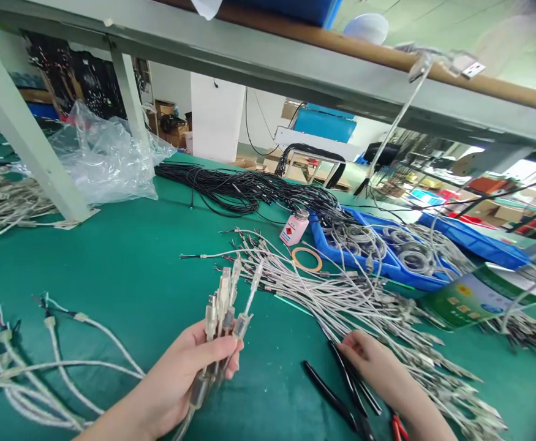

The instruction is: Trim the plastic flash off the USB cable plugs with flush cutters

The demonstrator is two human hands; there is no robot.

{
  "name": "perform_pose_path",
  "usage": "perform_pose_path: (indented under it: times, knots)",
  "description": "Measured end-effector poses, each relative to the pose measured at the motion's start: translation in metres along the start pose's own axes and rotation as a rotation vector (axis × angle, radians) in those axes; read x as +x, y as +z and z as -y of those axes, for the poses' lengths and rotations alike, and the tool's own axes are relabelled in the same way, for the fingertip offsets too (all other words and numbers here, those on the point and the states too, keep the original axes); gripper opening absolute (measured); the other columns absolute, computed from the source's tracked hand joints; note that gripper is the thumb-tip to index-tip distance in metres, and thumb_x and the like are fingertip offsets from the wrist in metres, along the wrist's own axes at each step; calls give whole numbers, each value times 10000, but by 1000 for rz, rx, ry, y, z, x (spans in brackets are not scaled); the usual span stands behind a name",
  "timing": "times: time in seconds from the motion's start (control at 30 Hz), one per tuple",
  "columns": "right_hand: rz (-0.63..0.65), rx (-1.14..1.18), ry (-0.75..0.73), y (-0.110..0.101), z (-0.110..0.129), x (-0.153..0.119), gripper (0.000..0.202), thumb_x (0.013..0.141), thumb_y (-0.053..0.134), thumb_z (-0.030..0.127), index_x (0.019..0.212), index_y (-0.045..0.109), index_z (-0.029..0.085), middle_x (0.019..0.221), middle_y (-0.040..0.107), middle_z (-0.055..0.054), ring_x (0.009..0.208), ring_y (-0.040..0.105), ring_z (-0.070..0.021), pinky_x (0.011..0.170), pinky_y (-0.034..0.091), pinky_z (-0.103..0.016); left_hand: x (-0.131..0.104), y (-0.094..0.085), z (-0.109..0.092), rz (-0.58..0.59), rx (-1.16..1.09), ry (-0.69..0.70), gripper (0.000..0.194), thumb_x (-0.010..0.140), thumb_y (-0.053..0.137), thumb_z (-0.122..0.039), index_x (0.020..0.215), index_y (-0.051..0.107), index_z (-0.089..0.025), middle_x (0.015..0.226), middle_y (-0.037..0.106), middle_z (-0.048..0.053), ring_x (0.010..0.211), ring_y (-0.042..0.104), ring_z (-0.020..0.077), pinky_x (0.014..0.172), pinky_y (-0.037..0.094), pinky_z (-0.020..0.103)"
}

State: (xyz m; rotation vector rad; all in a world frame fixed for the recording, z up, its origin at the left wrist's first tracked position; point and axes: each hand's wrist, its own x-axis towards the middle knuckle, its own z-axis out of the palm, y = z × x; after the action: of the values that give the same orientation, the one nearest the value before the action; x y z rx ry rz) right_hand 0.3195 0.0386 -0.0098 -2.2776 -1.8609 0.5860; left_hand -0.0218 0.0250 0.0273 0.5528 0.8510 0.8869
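Observation:
A bundle of USB cable connectors (224, 300) stands upright in my left hand (194, 361), whose fingers are wrapped round it below the plugs. My right hand (373, 361) is closed at the near edge of a pile of white cables (313, 288), its fingertips by a cable end; what they hold, if anything, is too small to make out. Black-handled pliers (329, 395) lie on the green table (148, 263), just left of and below my right hand. A red-handled tool (399, 427) shows partly under the right forearm.
White cables with bare wire ends (51, 367) lie at the left. Beyond the pile are a pink bottle (294, 228), an orange tape ring (307, 260), blue bins (387, 266) of coiled cables and black cables (235, 190). A metal shelf beam (295, 61) crosses above.

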Motion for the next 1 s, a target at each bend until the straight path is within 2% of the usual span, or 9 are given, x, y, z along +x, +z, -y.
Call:
perform_pose_path:
  times: [0.1,0.27,0.47,0.53,0.7,0.87,1.0]
  knots:
    - [-48,63,-38,0,-6,-4,295,881,414,466,771,543,224,731,681,-46,670,606,-212,626,432,-307,-2,0,-1,20,-4,-6,363,596,917,-375,727,676,-137,645,662,34,597,564,116,580,415,218]
    - [-7,62,-19,0,-7,0,245,820,486,425,874,607,219,810,713,-70,744,657,-239,678,484,-334,-2,1,-2,16,-39,-12,329,607,911,-333,772,698,-144,649,663,21,596,565,114,579,443,217]
    - [-202,-59,31,-3,-1,5,166,770,526,361,770,605,215,812,703,-98,766,650,-265,690,466,-354,-3,0,-3,-59,-59,-44,376,536,933,-268,820,723,-142,760,709,48,683,620,143,649,496,233]
    - [-215,-106,50,-5,2,3,180,744,564,391,722,606,217,810,690,-106,792,636,-287,701,452,-366,-4,0,-3,-60,-71,-55,365,527,937,-261,799,723,-144,754,706,43,673,621,138,636,495,225]
    - [-76,-124,81,-4,12,-1,253,789,534,424,708,679,233,731,692,-73,713,640,-260,653,434,-340,-4,2,-4,-20,-91,-41,309,551,928,-250,743,711,-142,721,687,36,644,618,127,605,481,209]
    - [-60,-32,35,-1,10,1,180,751,559,379,718,656,231,744,724,-58,710,663,-246,644,457,-323,-6,2,-3,-14,-84,-34,273,583,906,-225,744,699,-150,734,672,24,649,613,129,617,481,220]
    - [-7,20,12,2,6,2,194,748,533,387,724,636,224,726,720,-59,681,654,-239,638,464,-324,-8,2,-1,-18,-29,-6,224,626,869,-220,722,677,-155,731,647,12,664,600,129,652,476,235]
